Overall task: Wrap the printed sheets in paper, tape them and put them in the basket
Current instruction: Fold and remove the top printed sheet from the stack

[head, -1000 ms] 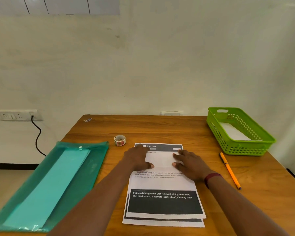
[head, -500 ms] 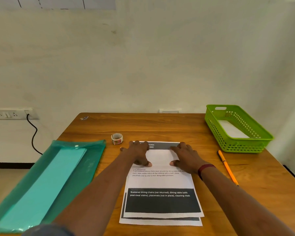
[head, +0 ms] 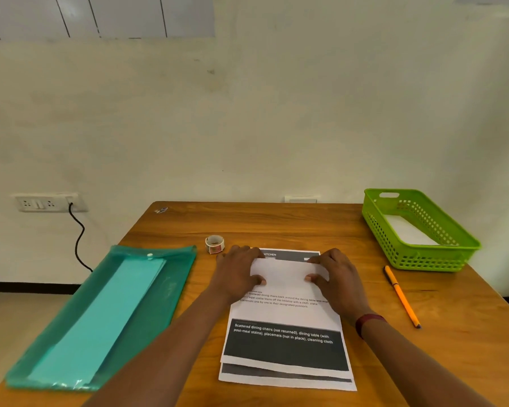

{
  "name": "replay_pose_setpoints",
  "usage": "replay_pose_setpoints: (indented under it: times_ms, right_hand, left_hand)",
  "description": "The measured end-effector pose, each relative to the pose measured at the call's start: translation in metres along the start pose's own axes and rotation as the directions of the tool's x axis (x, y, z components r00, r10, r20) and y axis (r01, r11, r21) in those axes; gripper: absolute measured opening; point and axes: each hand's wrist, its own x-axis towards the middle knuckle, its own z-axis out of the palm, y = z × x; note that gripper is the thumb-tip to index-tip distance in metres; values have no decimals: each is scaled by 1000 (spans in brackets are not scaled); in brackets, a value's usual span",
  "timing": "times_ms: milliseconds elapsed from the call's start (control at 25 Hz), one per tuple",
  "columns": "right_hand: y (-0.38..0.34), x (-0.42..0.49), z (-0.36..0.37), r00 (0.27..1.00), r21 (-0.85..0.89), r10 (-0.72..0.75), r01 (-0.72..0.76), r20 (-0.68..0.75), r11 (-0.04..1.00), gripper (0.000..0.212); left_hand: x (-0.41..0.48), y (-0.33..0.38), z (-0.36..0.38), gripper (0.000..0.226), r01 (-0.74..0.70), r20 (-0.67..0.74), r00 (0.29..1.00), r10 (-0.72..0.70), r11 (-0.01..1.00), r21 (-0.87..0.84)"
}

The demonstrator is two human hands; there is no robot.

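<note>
— Wooden counter (head: 276, 224), warm brown grain, far edge pushed against a pale, lightly scuffed wall (head: 276, 127).

— Anything on that wall?

— At left, a white socket plate (head: 47, 202) with a black cable (head: 78, 239) hanging from it. Just behind the counter's far edge, a smaller white plate (head: 301, 198). Low at left, pale floor (head: 18, 312) under a dark skirting strip (head: 27, 286).

— And the printed sheets (head: 285, 348)?

— Stacked flat at the near middle of the counter, slightly fanned at the near end. Dark bands with white lettering on the top page.

— Grips?

— Both down on a plain white paper (head: 282, 274) lying across the far part of the stack: left grip (head: 238, 273) at one end, right grip (head: 335, 279) at the other. Thumbs at the paper's near edge, fingers at its far edge. Cannot tell whether pinching it or only pressing it flat. Red band (head: 368, 323) on the right wrist.

— Around them?

— Just beyond the left grip, a tape roll (head: 214, 244), apart from the sheets. Along the left side, a teal see-through folder (head: 165, 289) with a snap button and lighter teal paper inside. Right of the sheets, an orange pen (head: 401, 295) lying lengthwise. At the far right corner, a green mesh basket (head: 423, 259) with something flat and white in its bottom. At the far left corner, a small scrap (head: 161, 210), too small to identify.
</note>
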Motion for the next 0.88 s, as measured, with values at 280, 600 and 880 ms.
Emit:
replay_pose_setpoints:
  times_ms: [280,600,880]
  right_hand:
    - [-10,-12,-17,996,108,-47,54,-70,993,13]
    - [-14,-51,-8,989,-84,-51,63,140,994,25]
    - [-35,-56,-10,879,-330,30,147,475,932,83]
  left_hand:
    - [-23,3,-10,18,-57,-88,995,49,994,-89]
    - [-55,17,10,21,13,49,999,-15,999,42]
    - [-67,25,29,68,-30,302,952,-44,972,235]
